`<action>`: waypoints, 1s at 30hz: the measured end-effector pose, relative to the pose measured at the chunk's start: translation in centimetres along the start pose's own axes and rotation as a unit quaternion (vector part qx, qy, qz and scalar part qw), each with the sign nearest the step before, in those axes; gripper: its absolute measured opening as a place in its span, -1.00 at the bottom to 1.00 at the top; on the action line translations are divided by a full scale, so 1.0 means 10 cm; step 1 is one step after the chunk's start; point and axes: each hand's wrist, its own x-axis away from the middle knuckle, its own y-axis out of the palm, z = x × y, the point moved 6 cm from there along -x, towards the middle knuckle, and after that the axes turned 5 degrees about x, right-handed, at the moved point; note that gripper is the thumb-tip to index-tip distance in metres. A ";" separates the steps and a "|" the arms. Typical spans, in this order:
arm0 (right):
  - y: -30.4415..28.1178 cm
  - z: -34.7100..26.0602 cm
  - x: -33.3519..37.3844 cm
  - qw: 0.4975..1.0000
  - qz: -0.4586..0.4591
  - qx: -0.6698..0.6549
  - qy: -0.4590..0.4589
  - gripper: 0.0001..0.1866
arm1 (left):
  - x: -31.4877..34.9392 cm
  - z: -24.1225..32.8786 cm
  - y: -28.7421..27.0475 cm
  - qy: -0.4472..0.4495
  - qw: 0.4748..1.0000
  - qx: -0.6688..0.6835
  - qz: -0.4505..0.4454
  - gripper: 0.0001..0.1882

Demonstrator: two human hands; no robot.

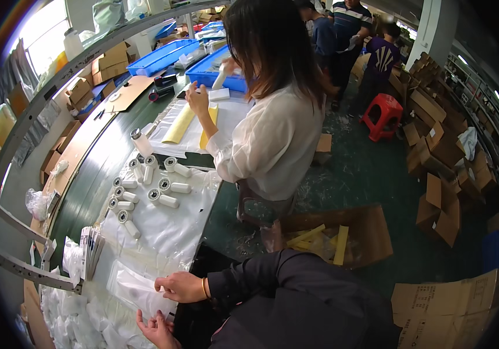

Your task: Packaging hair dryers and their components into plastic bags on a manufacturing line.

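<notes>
At the near end of the table, a white plastic bag [139, 289] lies flat, its contents not clear through the film. My right hand [182, 287] comes in from a dark sleeve and pinches the bag's upper side between thumb and fingers. Below it, my left hand [157, 333] grips the bag's lower end, partly cut off by the picture's edge. Beyond the bag, several white short-handled pieces with round ringed heads [155, 195] lie on a plastic sheet [171, 232]. A stack of folded leaflets [91, 251] stands left of the bag.
White bagged packages [78, 323] are heaped at the lower left. A metal frame [34, 272] runs along the table's left. Ahead, a co-worker in a white blouse [272, 139] handles a white piece by blue trays [165, 57]. An open carton [371, 232] and red stool [382, 113] stand right.
</notes>
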 end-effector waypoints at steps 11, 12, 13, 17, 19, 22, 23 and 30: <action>-0.09 0.18 -0.03 0.991 0.032 -0.122 0.038 -0.80 | 0.26 0.15 0.12 -0.055 0.995 0.077 -0.038 -0.36; -0.07 0.20 -0.04 0.988 0.013 -0.148 0.048 -0.81 | 0.27 0.14 0.12 -0.053 0.995 0.074 -0.040 -0.39; -0.05 0.22 -0.04 0.983 -0.006 -0.174 0.058 -0.82 | 0.27 0.13 0.11 -0.051 0.995 0.071 -0.042 -0.42; -0.08 0.30 -0.02 0.980 -0.026 -0.179 0.086 -0.82 | 0.23 0.00 0.01 -0.063 0.995 0.057 -0.052 -0.49; -0.06 0.32 -0.02 0.984 -0.006 -0.169 0.053 -0.83 | 0.23 0.00 -0.01 -0.053 0.995 0.056 -0.061 -0.51; -0.02 0.30 -0.03 0.988 0.027 -0.151 -0.003 -0.84 | 0.25 -0.02 0.00 -0.070 0.994 0.057 -0.069 -0.53; -0.01 0.31 -0.03 0.987 0.014 -0.162 0.013 -0.85 | 0.24 -0.02 -0.01 -0.066 0.994 0.059 -0.071 -0.53; 0.03 0.38 -0.02 0.960 -0.020 -0.272 0.066 -0.88 | 0.21 -0.08 -0.08 -0.084 0.993 0.057 -0.066 -0.56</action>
